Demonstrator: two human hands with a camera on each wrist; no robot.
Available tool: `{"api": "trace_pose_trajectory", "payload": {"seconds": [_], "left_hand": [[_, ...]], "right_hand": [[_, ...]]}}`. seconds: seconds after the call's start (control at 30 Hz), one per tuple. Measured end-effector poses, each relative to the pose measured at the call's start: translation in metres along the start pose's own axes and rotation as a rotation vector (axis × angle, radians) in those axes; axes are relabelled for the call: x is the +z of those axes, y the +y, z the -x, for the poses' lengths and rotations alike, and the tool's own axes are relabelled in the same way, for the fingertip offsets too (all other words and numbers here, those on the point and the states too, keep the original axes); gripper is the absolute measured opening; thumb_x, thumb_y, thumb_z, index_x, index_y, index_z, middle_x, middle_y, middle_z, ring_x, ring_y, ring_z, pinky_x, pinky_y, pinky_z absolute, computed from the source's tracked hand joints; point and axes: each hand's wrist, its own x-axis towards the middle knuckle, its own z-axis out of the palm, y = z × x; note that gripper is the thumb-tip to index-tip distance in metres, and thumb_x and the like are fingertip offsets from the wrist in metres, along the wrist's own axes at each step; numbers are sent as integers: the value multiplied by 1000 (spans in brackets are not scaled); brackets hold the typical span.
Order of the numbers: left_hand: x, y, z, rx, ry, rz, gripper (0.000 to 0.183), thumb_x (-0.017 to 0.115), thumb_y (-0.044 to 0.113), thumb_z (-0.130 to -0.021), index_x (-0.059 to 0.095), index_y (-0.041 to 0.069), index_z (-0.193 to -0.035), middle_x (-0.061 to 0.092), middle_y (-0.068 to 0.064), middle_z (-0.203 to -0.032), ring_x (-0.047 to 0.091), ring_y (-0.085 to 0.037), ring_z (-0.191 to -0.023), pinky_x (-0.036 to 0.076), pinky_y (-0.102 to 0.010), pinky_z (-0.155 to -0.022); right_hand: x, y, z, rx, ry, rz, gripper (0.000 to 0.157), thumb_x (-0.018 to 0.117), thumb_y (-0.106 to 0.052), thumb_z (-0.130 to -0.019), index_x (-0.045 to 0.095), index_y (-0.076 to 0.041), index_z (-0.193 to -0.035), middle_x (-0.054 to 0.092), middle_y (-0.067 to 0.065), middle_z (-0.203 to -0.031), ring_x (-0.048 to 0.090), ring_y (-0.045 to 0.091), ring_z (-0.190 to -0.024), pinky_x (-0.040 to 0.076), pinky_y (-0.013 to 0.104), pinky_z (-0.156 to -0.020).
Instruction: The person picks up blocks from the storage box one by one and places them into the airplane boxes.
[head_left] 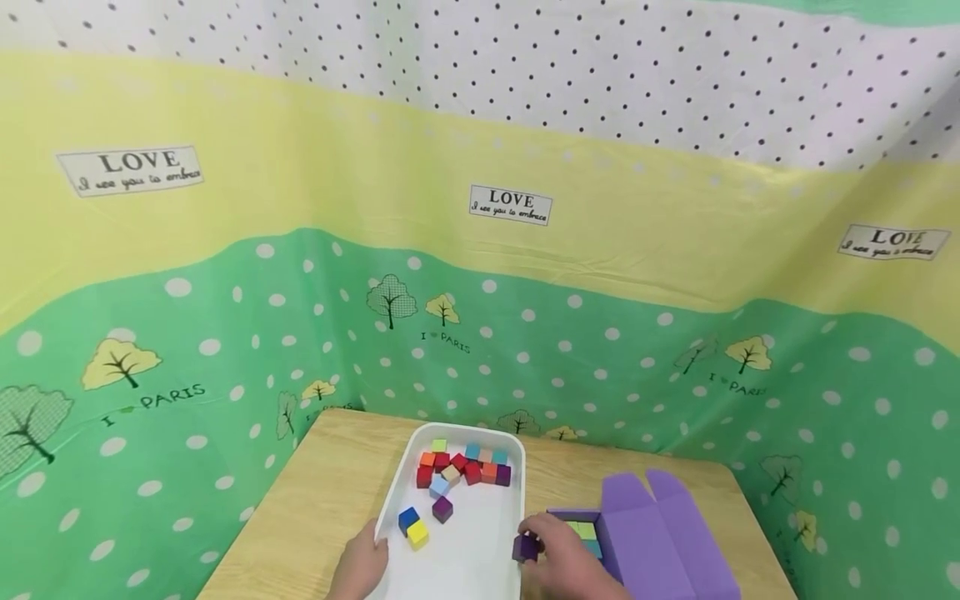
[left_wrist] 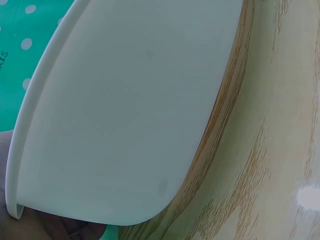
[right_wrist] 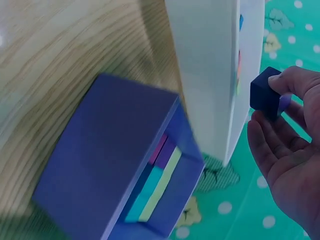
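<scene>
My left hand (head_left: 362,567) holds the left rim of a white tray (head_left: 472,567); in the left wrist view the tray's outer wall (left_wrist: 125,110) hides most of that hand. Between thumb and fingertips, my right hand (head_left: 567,557) pinches a dark purple cube (head_left: 525,547) beside the tray's right rim. In the right wrist view the cube (right_wrist: 265,92) is held up off the table. Inside the tray lie a yellow cube (head_left: 417,534), a blue cube (head_left: 408,520), another purple cube (head_left: 442,509) and several mixed-colour cubes toward the far end.
An open purple box (head_left: 652,542), its lid folded to the right, stands right of the tray. Rows of coloured blocks (right_wrist: 150,192) sit inside it. Both stand on a wooden table (head_left: 300,500), with a patterned curtain (head_left: 600,350) behind.
</scene>
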Motion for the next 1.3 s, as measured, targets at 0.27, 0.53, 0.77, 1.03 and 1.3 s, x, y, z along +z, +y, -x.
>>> {"api": "trace_pose_trajectory", "payload": {"seconds": [0.27,0.53,0.77,1.03,1.3], "left_hand": [[0,2,3,0,-3,3,36,45,9,-86,45,-2,-121,53,-23,-114,51,-39,-100,44,-52,-77],[-2,-6,1,11,-2,-3,38,42,10,-88,42,0,-125,50,-24,-118,51,-38,-101,47,-46,-75],[1,1,-4,62,29,14,35,42,10,-89,44,-1,-123,51,-22,-117,51,-37,-102,46,-47,-79],[-2,5,-5,20,19,40,37,41,11,-89,43,0,-124,50,-22,-118,50,-38,-104,44,-48,-81],[-1,6,-8,-2,-11,58,37,39,14,-90,42,1,-125,50,-22,-119,50,-37,-104,44,-48,-82]], "right_hand": [[-18,23,28,-66,138,93,31,66,-8,-69,57,-14,-99,52,-6,-90,50,5,-73,45,19,-54],[-23,40,35,-15,154,169,32,69,-9,-62,57,-14,-91,51,-8,-82,49,5,-69,43,19,-53],[-37,54,40,42,145,246,33,71,-13,-61,58,-14,-91,52,-9,-82,48,6,-69,43,21,-56],[-40,59,45,62,150,301,35,75,-13,-57,60,-14,-89,54,-7,-81,50,9,-72,46,26,-61],[-35,63,49,81,102,349,34,75,-12,-59,62,-15,-91,56,-7,-86,53,10,-78,47,30,-68]]}}
